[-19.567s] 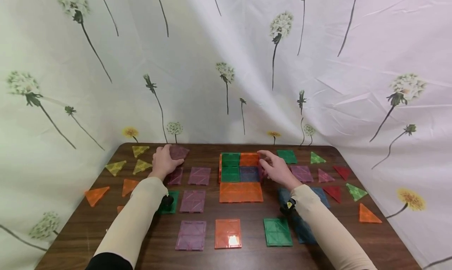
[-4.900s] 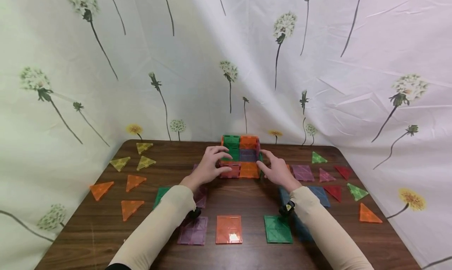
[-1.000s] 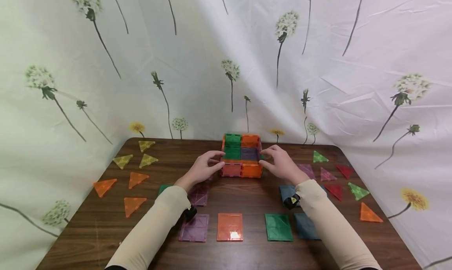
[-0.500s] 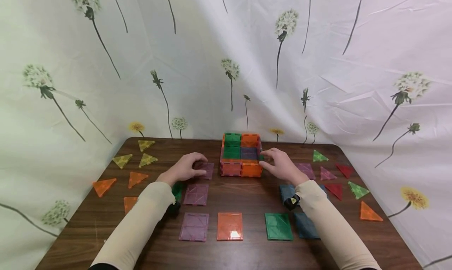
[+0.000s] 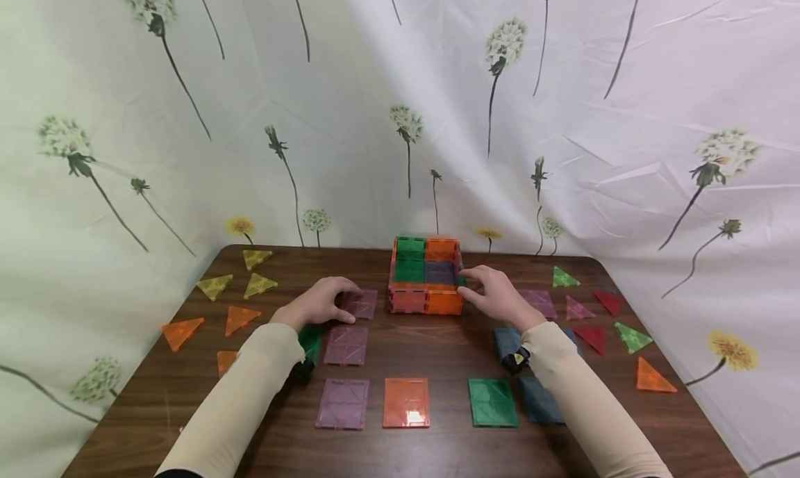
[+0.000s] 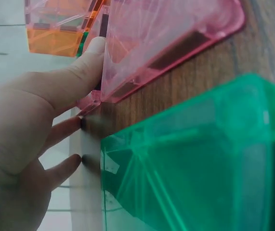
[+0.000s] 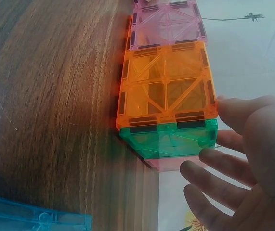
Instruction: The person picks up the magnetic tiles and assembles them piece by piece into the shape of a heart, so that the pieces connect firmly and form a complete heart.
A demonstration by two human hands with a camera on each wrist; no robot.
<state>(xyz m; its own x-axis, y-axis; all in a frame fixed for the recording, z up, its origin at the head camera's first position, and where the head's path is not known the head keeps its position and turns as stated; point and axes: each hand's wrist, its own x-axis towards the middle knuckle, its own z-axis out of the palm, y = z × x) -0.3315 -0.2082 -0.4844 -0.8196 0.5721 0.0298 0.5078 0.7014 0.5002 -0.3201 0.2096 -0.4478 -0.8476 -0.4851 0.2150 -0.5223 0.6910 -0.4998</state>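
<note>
A low open box (image 5: 409, 299) of square magnetic tiles stands at the table's back middle. Its front wall shows one pink and one orange tile; green and orange tiles form the back wall. My right hand (image 5: 498, 296) is at the box's right side, thumb at the front corner, fingers loosely bent beside the green tile (image 7: 176, 139). My left hand (image 5: 320, 302) spreads over the left edge of a purple square tile (image 5: 364, 304) lying flat, thumb on the near side, fingers on the far side. The left wrist view shows its thumb against a pink-looking tile's edge.
Purple (image 5: 343, 404), orange (image 5: 406, 401) and green (image 5: 492, 402) squares lie in front. Another purple square (image 5: 346, 345) and a green tile (image 6: 190, 163) lie near my left arm, blue squares (image 5: 541, 397) under my right. Yellow triangles (image 5: 259, 285) and red triangles (image 5: 591, 338) lie at the sides.
Within the last second my left hand has left the box's left side and moved left to the purple tile. My right hand stays. Earlier, orange front pieces lay flat; now a front wall stands.
</note>
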